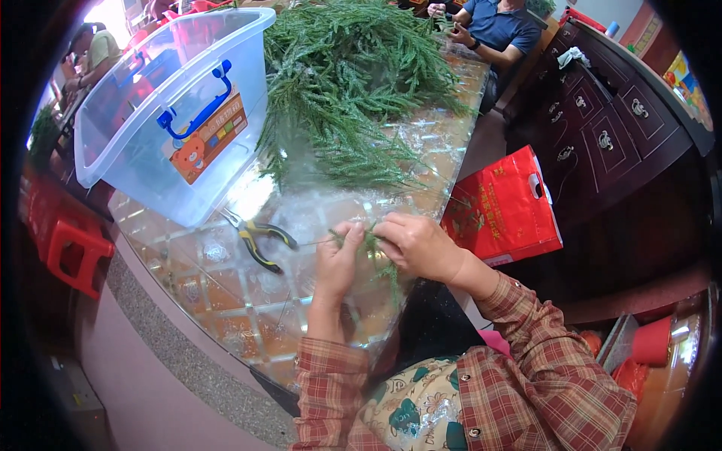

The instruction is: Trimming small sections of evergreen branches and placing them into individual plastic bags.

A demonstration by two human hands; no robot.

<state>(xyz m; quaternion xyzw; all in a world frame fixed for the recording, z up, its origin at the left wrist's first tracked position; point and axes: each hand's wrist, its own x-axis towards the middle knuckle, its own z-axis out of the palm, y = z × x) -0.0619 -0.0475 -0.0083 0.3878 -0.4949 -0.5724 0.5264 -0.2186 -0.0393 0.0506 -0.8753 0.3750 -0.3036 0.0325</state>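
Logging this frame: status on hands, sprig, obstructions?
Left hand and right hand both pinch the green sprig. Pliers lie apart, left. Nothing blocks.

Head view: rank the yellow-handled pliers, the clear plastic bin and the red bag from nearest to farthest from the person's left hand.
From the left hand:
1. Pliers, just to its left on the table, closest.
2. Red bag, to the right, past the table edge and beyond the right hand.
3. Clear plastic bin, up and to the left; its near corner rivals the bag, so ranks 2 and 3 are close.
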